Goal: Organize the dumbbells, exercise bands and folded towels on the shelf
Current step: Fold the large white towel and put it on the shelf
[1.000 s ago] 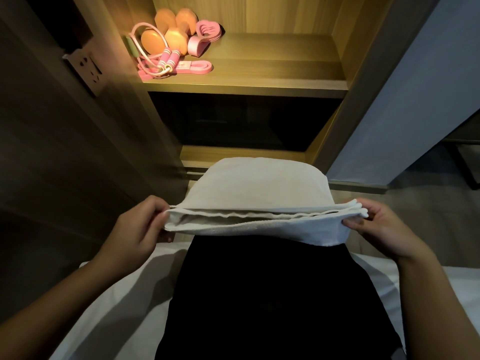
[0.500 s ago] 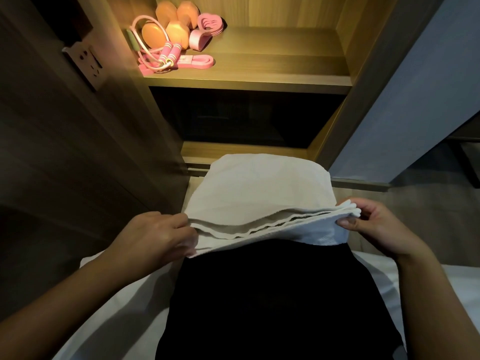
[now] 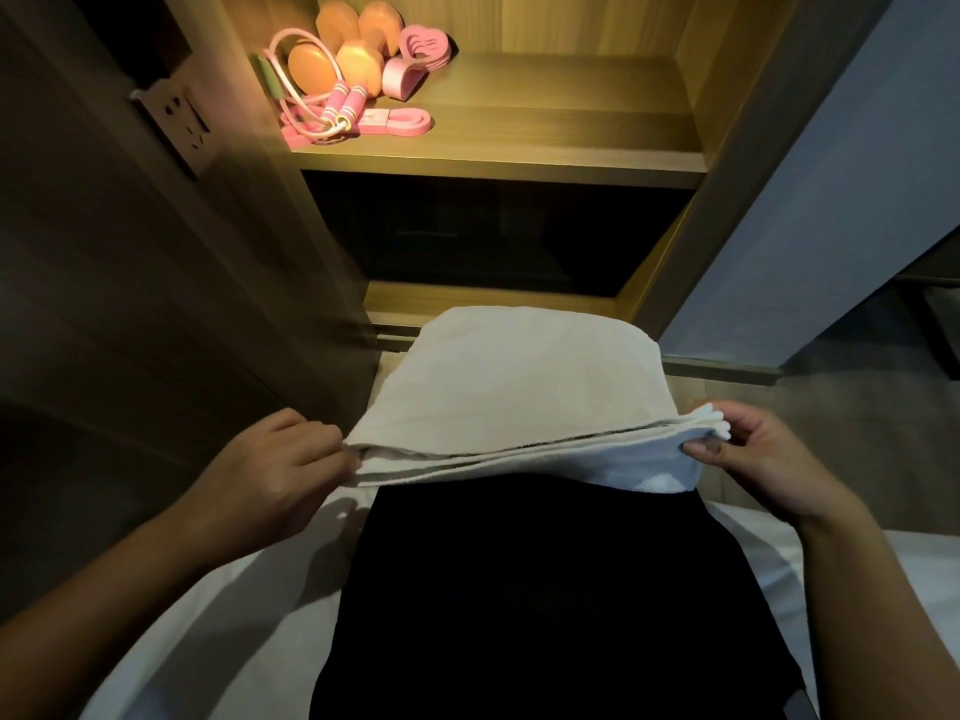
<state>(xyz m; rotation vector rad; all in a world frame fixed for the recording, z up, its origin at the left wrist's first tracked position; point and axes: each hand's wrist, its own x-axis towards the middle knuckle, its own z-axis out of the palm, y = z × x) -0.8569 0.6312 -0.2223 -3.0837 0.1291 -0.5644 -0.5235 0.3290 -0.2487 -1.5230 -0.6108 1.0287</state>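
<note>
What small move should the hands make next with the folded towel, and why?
Probably lift the towel forward and up toward the lit shelf. The left hand and right hand each grip a near corner of it, the dumbbells and bands lie at the shelf's left end, so the wood to their right seems the place for it.

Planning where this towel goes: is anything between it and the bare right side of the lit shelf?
Nothing visible blocks it. The left hand and right hand hold the folded towel in front of and below the shelf; the dumbbells and pink bands sit bunched at its left end, off that path.
</note>
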